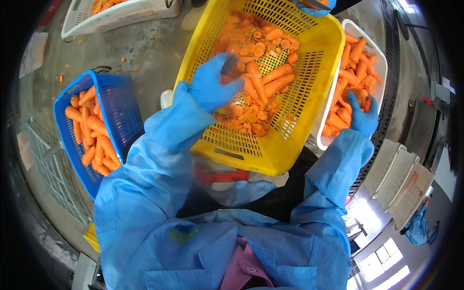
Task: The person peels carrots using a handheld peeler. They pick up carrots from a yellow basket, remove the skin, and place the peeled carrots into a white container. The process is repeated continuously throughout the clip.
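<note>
My left hand (214, 85), in a blue glove, is over the left side of a yellow perforated plastic basket (310, 90), thumb and fingers apart with nothing clearly held. Several whole peeled carrots (258, 81) lie in that basket, close to the fingertips, on a layer of carrot slices and end pieces (239, 112). At the right, my gloved right hand (364, 117) reaches into a white plastic basket (382, 72) heaped with peeled carrots (357, 50). Between its thumb and fingers shows a small red object (368, 103), perhaps a tool handle; most of it is hidden.
A blue basket (119, 105) of whole carrots (90, 123) stands on the left. Another white basket (123, 18) with carrot pieces is at the upper left. Another person's gloved hand (317, 8) is at the yellow basket's far rim. Carrot scraps dot the wet floor (145, 47).
</note>
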### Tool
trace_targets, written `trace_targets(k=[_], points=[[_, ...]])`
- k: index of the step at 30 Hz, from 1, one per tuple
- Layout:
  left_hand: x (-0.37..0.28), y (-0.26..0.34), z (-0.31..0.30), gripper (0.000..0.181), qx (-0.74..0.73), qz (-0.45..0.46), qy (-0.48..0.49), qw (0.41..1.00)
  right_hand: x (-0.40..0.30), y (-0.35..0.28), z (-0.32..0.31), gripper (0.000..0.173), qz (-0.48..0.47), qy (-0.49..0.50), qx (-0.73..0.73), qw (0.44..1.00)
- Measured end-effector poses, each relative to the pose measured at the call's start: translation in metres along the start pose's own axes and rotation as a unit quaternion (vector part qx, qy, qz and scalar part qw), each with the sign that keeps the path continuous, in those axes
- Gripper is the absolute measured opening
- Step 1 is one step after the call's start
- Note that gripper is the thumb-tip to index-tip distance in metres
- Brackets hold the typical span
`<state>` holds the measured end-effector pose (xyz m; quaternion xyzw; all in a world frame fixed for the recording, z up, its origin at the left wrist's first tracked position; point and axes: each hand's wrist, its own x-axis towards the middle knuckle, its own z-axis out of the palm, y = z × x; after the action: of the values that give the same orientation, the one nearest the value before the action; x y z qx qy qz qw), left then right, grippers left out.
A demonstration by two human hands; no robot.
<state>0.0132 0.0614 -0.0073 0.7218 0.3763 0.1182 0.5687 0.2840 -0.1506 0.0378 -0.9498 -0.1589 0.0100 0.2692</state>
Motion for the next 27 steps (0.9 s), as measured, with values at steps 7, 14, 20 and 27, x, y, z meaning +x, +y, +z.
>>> trace_targets(k=[7, 14, 20, 27], points=[[0.009, -0.028, 0.017, 0.048, 0.075, 0.0, -0.063, 0.995, -0.004, 0.009, 0.005, 0.051, -0.084, -0.025, 0.16, 0.983], [0.032, -0.088, 0.061, 0.047, 0.238, -0.2, -0.176, 0.934, -0.081, -0.048, 0.049, 0.037, -0.191, -0.193, 0.134, 0.953], [-0.007, -0.168, 0.086, 0.041, 0.46, -0.046, -0.175, 0.869, -0.079, -0.048, 0.044, 0.034, -0.142, -0.253, 0.138, 0.947], [0.0, -0.187, 0.104, 0.042, 0.373, -0.221, -0.005, 0.901, -0.08, -0.044, 0.042, 0.036, -0.164, -0.29, 0.063, 0.941]])
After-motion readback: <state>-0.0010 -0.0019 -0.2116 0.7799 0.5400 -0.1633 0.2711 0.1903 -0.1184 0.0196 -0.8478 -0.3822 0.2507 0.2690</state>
